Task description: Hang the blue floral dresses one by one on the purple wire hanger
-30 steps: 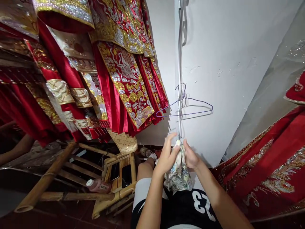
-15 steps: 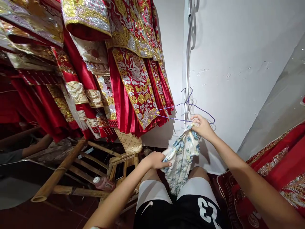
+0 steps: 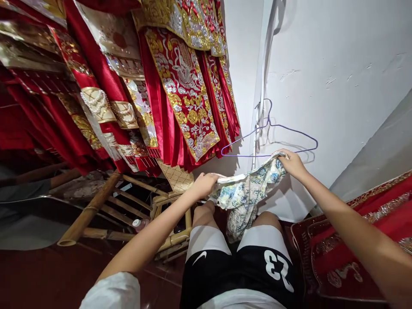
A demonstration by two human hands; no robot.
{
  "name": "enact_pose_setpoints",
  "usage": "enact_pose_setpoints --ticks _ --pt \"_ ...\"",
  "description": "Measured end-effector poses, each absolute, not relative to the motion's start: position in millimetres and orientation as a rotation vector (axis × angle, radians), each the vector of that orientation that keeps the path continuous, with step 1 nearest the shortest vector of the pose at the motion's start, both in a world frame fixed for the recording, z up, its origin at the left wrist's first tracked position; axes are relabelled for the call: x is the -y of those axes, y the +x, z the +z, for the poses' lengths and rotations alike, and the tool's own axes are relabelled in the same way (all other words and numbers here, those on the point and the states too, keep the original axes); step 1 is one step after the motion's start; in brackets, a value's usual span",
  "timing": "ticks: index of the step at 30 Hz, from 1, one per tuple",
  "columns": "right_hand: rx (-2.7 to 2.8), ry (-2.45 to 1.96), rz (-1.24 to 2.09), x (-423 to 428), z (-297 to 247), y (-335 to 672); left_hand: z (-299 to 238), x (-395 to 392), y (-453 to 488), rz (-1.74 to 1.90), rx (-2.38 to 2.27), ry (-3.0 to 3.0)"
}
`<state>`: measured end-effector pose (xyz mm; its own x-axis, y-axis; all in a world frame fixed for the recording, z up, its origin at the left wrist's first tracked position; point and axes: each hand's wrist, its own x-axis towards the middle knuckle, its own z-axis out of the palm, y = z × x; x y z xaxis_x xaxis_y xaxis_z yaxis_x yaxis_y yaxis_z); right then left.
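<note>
A floral garment (image 3: 246, 193) in white, blue and pale yellow is stretched between my two hands, above my knees. My left hand (image 3: 207, 184) grips its left end, fingers closed round the edge. At the other end my right hand (image 3: 291, 164) pinches the upper corner. The garment's top edge runs between them and the cloth hangs down in folds; what kind of garment it is I cannot tell. Just above the cloth, a purple wire hanger (image 3: 269, 124) hangs by its hook at the white pole (image 3: 262, 81), with nothing on it.
Red embroidered costumes (image 3: 189, 103) hang at the upper left. Below them stands a bamboo chair (image 3: 93, 210), with a pink bottle (image 3: 140, 224) beside its slats. Red embroidered cloth (image 3: 347, 240) lies at the right. A white wall (image 3: 322, 56) closes off the front.
My hands have moved apart, my right hand going right and up. The bunched garment is now spread sideways, its top edge drawn out. The view has shifted downward.
</note>
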<state>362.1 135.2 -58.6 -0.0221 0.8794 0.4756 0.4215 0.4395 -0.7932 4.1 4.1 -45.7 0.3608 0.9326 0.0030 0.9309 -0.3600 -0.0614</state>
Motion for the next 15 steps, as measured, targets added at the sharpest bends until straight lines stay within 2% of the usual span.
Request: enact_pose_setpoints --ticks 8,15 --pt "1.664 -1.098 0.46 -101 -53 384 -6 -58 8 -0.418 1.654 -2.534" --pt "1.712 -1.093 0.514 -79 -46 381 -7 -85 22 -0.196 1.651 -2.572"
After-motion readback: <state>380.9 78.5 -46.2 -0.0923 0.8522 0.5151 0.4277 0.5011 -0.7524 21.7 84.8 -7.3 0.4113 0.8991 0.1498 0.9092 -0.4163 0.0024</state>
